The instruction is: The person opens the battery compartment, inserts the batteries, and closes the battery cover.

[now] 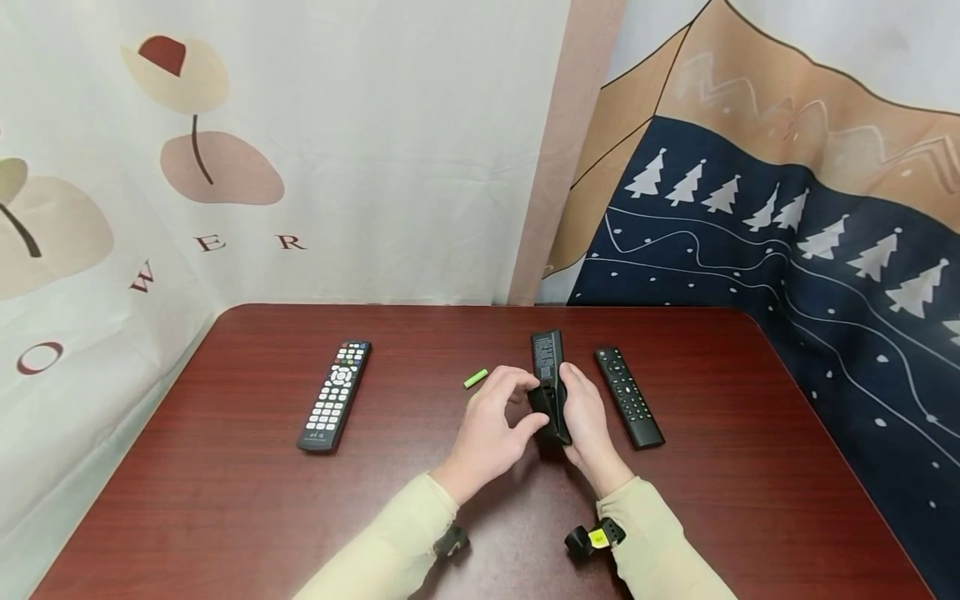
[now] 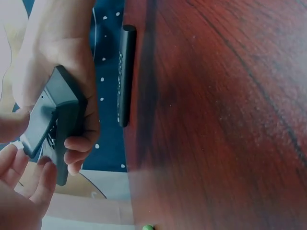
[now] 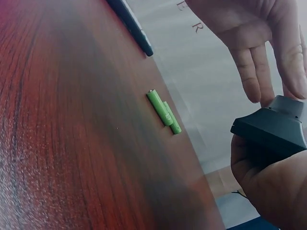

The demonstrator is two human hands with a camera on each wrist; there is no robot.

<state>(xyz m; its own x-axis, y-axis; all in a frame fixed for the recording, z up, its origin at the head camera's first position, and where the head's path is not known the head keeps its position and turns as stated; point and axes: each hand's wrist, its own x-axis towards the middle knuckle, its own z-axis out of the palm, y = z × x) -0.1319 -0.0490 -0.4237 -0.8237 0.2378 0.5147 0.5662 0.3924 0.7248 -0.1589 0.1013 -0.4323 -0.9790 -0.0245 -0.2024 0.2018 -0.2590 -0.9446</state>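
A black remote control (image 1: 547, 354) is held back side up in my right hand (image 1: 588, 421), whose fingers wrap its side and underside in the left wrist view. Its battery cover (image 2: 40, 122) stands tilted away from the body, with a gap opening between them. My left hand (image 1: 489, 427) pinches this cover between thumb and fingers. Part of the battery compartment shows in the gap; the rest is hidden. Left of the hands, two green batteries, a nearer one (image 3: 159, 106) and another (image 3: 176, 126), lie side by side on the table.
On the table's left lies a black remote with white buttons (image 1: 335, 396). A slimmer black remote (image 1: 630, 398) lies close to the right of my right hand. The brown wooden table (image 1: 225, 483) ends at patterned curtains (image 1: 405, 167) behind.
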